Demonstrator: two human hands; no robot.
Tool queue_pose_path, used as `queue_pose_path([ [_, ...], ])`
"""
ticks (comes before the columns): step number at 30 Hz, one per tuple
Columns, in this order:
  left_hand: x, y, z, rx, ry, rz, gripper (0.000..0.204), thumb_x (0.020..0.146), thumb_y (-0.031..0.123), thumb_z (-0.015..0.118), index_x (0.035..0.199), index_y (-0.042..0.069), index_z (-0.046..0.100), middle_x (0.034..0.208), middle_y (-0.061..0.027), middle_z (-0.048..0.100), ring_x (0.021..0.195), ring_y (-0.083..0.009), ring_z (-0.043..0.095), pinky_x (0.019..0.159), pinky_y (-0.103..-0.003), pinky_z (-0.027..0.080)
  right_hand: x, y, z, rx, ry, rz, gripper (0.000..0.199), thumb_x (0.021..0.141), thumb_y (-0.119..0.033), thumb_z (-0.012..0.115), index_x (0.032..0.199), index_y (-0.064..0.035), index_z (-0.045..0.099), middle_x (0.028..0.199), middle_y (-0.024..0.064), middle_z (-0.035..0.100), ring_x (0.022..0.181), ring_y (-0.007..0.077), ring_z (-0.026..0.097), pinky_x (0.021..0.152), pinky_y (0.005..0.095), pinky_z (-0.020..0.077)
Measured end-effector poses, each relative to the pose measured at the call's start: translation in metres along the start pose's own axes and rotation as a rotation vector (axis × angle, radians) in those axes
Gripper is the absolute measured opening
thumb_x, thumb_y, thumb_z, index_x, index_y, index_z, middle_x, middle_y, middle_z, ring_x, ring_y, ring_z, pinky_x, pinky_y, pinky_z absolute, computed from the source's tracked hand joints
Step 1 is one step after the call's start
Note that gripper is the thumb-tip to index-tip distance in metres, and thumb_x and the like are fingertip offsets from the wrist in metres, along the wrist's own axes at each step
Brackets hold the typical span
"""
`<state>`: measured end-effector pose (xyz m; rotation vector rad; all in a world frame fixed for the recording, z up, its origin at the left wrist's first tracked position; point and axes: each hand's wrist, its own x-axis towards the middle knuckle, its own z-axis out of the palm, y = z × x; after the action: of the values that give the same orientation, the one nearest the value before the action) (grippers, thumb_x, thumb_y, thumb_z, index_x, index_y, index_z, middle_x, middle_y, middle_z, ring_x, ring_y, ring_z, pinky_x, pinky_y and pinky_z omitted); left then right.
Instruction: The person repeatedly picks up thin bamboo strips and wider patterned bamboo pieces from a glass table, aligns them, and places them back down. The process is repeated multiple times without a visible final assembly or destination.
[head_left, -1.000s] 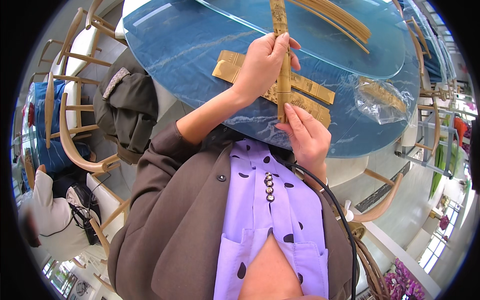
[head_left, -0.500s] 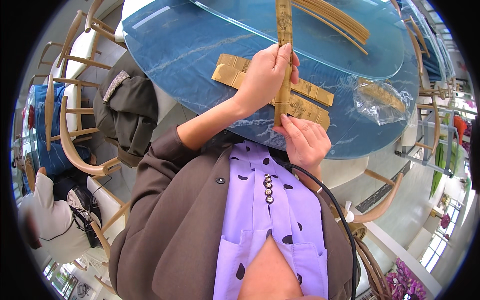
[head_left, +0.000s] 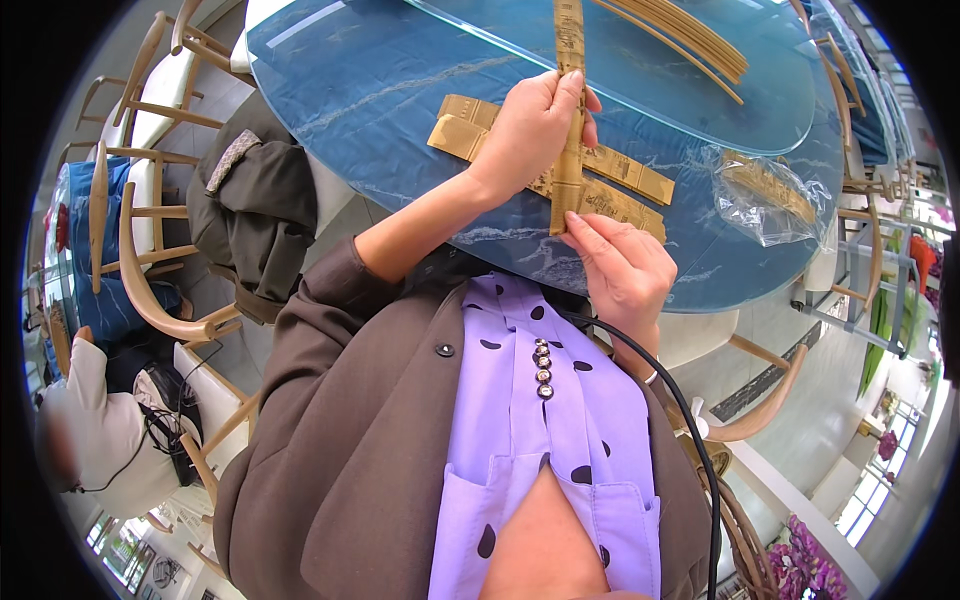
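A long, narrow gold strip with dark print [head_left: 567, 165] stands lengthwise in front of me, its far end running out of the top of the picture. Partway along it, my left hand [head_left: 535, 125] is closed round the strip, thumb on top. At its near end the thumb and fingertips of my right hand [head_left: 628, 262] pinch the lower edge. Beneath it, more flat printed gold strips [head_left: 625, 207] with cross creases lie slantwise on the table, partly hidden by the held strip and my left hand.
The round table [head_left: 400, 150] has a blue marbled cover and a raised glass turntable [head_left: 660, 90] bearing a bundle of thin tan sticks [head_left: 690, 40]. A clear plastic bag [head_left: 765, 200] with gold pieces inside lies at right. Wooden chairs and a dark coat [head_left: 255, 200] stand left; a person [head_left: 125, 440] is beyond.
Both hands and the held strip have shifted slightly toward the far side. My right hand still pinches the near end, and my left hand keeps its grip.
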<state>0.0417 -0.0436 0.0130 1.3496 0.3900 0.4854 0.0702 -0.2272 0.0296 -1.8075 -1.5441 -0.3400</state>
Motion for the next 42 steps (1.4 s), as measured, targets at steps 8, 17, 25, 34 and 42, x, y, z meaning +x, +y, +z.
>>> queue_pose_path([
  [8, -0.005, 0.002, 0.003, 0.091, -0.009, 0.004, 0.039, 0.109, 0.029, 0.040, 0.089, 0.001, 0.059, 0.070, -0.0043, 0.061, 0.065, -0.0094, 0.059, 0.067, -0.026, 0.049, -0.005, -0.007, 0.007, -0.117, 0.070, -0.052, 0.026, 0.069, -0.004, 0.074, 0.094, -0.0084, 0.075, 0.086, 0.0007, 0.068, 0.075, 0.0179, 0.064, 0.063, 0.0311, 0.0466],
  [17, -0.005, 0.000, 0.002, -0.037, 0.021, 0.009, 0.039, 0.109, 0.030, 0.040, 0.090, 0.001, 0.059, 0.070, -0.0039, 0.061, 0.065, -0.0093, 0.058, 0.066, -0.026, 0.049, -0.004, -0.005, 0.004, -0.154, 0.059, -0.061, 0.024, 0.071, -0.011, 0.072, 0.095, -0.0087, 0.076, 0.087, 0.0004, 0.067, 0.079, 0.0173, 0.063, 0.069, 0.0306, 0.0445],
  [25, -0.045, 0.003, 0.014, -0.074, -0.055, -0.013, 0.034, 0.107, 0.027, 0.046, 0.089, 0.001, 0.059, 0.068, -0.0021, 0.058, 0.062, -0.0083, 0.054, 0.057, -0.026, 0.044, 0.008, 0.003, 0.010, -0.146, 0.102, -0.060, 0.023, 0.073, -0.010, 0.076, 0.096, -0.0073, 0.074, 0.092, 0.0027, 0.066, 0.079, 0.0212, 0.063, 0.064, 0.0310, 0.0480],
  [34, -0.060, 0.042, -0.016, 0.164, -0.527, -0.174, 0.042, 0.106, 0.036, 0.047, 0.081, 0.004, 0.060, 0.056, -0.0010, 0.054, 0.052, -0.0103, 0.054, 0.052, -0.029, 0.042, 0.054, 0.051, -0.033, 1.095, -0.117, 0.835, 0.026, 0.102, -0.023, 0.059, 0.111, 0.0013, 0.066, 0.077, -0.0044, 0.055, 0.062, 0.0018, 0.047, 0.054, 0.0181, 0.0370],
  [42, -0.036, 0.043, -0.048, 0.711, 0.080, 0.305, 0.026, 0.099, 0.026, 0.059, 0.091, 0.001, 0.060, 0.075, -0.0172, 0.060, 0.069, -0.0370, 0.061, 0.062, -0.042, 0.047, 0.126, 0.075, 0.004, 1.140, -0.148, 0.941, 0.023, 0.099, -0.025, 0.065, 0.097, -0.0028, 0.070, 0.070, -0.0050, 0.054, 0.056, 0.0015, 0.045, 0.048, 0.0190, 0.0347],
])
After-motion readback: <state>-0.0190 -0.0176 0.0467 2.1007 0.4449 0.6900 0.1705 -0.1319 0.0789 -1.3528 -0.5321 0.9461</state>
